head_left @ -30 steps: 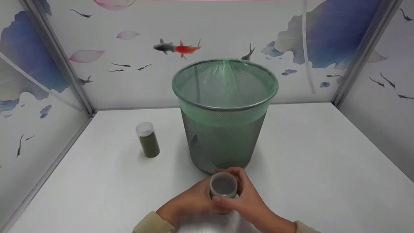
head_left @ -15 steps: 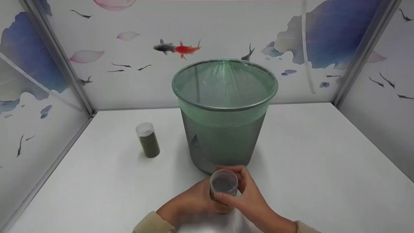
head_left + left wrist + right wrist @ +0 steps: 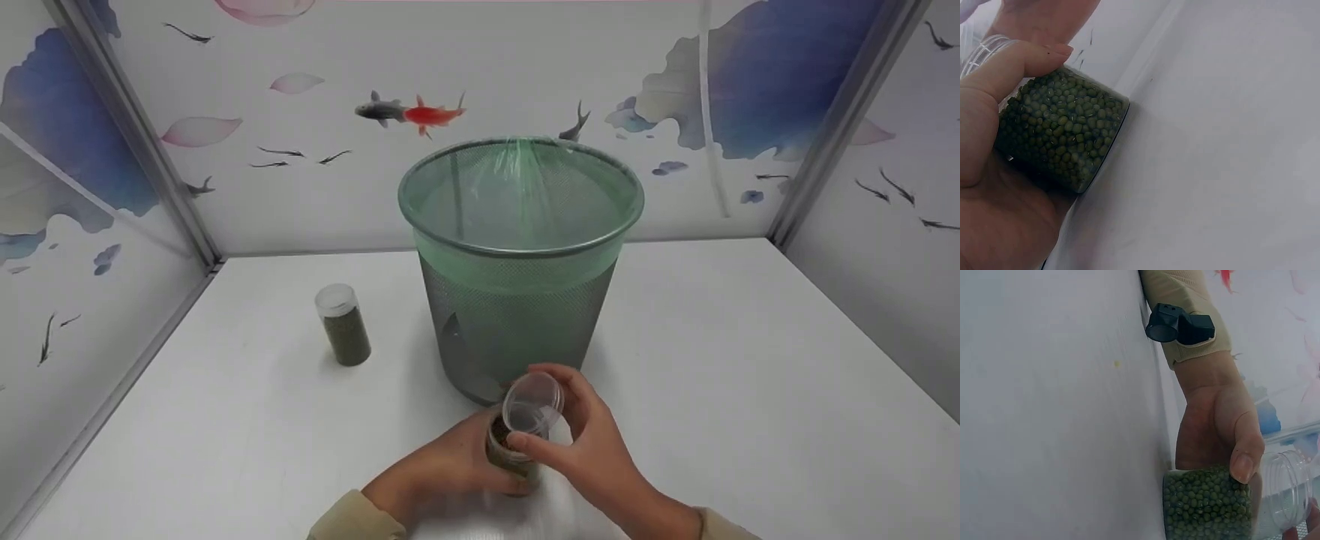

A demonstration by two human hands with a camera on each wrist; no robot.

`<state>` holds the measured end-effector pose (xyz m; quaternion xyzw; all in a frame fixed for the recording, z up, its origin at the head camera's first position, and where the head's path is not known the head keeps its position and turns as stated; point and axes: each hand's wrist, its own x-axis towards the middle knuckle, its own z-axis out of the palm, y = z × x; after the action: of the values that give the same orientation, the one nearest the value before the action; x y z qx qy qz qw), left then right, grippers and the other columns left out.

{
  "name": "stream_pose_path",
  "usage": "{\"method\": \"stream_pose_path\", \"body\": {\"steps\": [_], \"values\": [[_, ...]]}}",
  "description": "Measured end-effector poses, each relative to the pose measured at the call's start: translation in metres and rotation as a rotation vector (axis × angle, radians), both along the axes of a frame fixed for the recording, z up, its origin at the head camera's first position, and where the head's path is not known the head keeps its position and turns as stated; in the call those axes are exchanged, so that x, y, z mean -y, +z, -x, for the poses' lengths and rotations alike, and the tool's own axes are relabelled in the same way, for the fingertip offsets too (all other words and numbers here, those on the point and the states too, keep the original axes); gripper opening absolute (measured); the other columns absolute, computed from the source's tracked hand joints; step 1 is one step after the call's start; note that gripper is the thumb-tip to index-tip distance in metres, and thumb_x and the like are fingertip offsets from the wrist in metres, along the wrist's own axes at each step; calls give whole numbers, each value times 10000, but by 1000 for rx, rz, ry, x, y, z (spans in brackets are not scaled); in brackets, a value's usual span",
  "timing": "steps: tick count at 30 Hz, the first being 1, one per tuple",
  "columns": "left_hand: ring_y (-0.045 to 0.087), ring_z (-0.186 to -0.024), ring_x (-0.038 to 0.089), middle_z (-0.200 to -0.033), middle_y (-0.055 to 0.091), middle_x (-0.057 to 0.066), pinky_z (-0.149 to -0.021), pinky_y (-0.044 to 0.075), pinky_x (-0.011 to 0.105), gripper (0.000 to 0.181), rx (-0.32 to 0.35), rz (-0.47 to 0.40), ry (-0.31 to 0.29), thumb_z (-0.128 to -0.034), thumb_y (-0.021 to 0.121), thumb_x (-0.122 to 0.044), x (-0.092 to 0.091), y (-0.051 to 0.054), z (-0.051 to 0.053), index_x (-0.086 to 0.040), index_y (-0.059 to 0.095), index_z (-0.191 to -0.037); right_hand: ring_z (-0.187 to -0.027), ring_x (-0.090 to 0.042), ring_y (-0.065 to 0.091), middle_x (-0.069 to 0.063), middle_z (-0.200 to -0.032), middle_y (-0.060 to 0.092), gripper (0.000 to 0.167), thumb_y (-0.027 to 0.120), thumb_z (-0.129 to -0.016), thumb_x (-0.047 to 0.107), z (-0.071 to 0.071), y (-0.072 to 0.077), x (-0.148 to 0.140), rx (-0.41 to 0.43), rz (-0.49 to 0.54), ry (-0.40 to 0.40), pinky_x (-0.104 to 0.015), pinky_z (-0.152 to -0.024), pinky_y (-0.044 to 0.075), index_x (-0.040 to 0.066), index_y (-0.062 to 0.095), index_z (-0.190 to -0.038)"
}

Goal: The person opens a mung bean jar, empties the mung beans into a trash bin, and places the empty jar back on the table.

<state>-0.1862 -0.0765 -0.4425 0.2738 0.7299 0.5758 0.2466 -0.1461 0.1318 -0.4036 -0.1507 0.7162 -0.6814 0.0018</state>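
A clear jar (image 3: pixel 1067 126) of green mung beans stands low at the front of the table, its mouth uncovered in the head view. My left hand (image 3: pixel 457 456) grips it around the side, thumb across the upper part in the left wrist view. My right hand (image 3: pixel 589 439) holds the clear ridged lid (image 3: pixel 534 405) between thumb and fingers. The lid is tilted just above the jar's mouth and partly covers it; in the right wrist view the lid (image 3: pixel 1288 486) is beside the jar's top. Beans show inside the opening.
A mesh wastebasket (image 3: pixel 521 322) lined with a green bag stands right behind my hands. To its left, a second lidded jar (image 3: pixel 345 330) of green beans stands on the white table (image 3: pixel 735 390). Printed panels (image 3: pixel 300 187) enclose the back and sides.
My right hand has lifted the lid off the jar, moving it up and to the right and tilting it. The left hand with the jar has stayed in place.
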Motion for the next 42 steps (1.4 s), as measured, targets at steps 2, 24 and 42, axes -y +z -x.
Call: {"method": "stream_pose_path", "body": {"steps": [2, 24, 42], "values": [[578, -1223, 118, -1365, 598, -58, -1085, 462, 296, 816, 1, 15, 4, -818, 866, -143, -1, 0, 0, -209, 475, -1532, -1357, -155, 569, -113, -1469, 598, 692, 885, -876, 88, 1, 4, -2, -41, -18, 2, -225, -1149, 397, 58, 538, -1474], [585, -1208, 87, -1267, 648, -94, -1128, 422, 297, 704, -40, 51, 51, -777, 921, -179, -3, -1, 3, -212, 589, -1396, -1004, -145, 745, 6, -1215, 653, 700, 965, -796, 262, 7, 65, -55, -385, -482, 73, -304, -866, 623, 157, 605, -1386], [557, -1275, 120, -1334, 616, -58, -1165, 402, 374, 794, 50, 73, 75, -767, 902, -126, -4, 2, 2, -194, 539, -1469, -824, -183, 669, -54, -1093, 665, 674, 973, -737, 447, 51, 37, -94, -226, -1161, 37, -404, -649, 538, 120, 723, -1271]]}}
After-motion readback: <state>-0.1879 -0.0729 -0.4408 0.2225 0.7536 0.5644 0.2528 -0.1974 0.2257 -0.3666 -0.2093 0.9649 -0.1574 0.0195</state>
